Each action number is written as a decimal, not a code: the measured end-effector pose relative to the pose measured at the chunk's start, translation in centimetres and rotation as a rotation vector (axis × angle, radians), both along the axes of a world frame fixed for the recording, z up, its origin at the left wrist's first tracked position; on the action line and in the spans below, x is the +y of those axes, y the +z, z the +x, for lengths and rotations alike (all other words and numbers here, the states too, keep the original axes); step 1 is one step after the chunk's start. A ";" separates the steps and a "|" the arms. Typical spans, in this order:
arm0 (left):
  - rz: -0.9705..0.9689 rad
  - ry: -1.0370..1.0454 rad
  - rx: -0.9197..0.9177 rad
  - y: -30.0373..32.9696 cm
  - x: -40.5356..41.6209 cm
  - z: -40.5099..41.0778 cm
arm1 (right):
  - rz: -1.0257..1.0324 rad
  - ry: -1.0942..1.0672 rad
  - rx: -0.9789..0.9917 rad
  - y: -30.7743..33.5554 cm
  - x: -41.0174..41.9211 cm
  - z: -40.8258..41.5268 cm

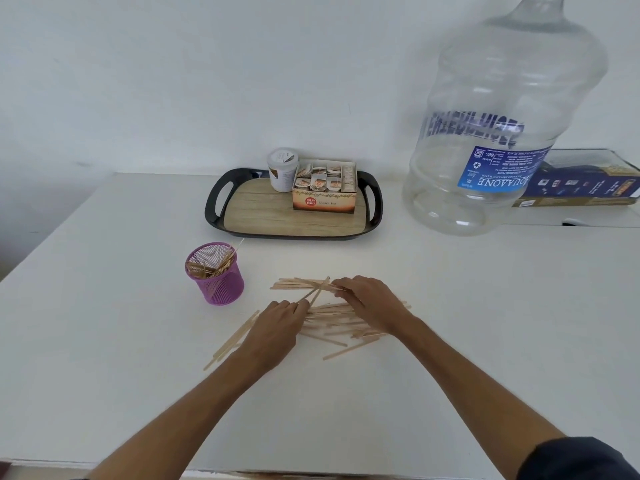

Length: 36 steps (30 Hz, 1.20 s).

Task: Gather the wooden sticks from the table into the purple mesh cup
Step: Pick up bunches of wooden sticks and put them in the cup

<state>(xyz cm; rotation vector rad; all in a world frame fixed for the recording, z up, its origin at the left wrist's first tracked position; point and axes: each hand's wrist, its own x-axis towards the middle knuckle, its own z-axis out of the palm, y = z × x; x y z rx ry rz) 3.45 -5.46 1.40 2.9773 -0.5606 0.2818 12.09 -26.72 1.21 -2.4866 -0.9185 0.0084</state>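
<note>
Both hands working the sticks (332, 320) pile on the worktop (485, 341). Left hand (273, 332) fingers pinching a couple of sticks; right hand (370, 303) fingers curling over others. Cup (214, 275) sitting beyond-left of left fingers, partly filled. Risk: loose bundle fanning, sticks slipping out or tipping the light cup.

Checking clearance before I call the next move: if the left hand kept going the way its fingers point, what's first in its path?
Probably the crossed sticks just beyond the left hand; past them, the table looks free toward the tray, though depth is unclear.
</note>
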 end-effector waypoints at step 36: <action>-1.449 0.418 0.220 5.4 -1.2 3.9 | 0.978 -0.510 0.379 4.3 5.0 0.0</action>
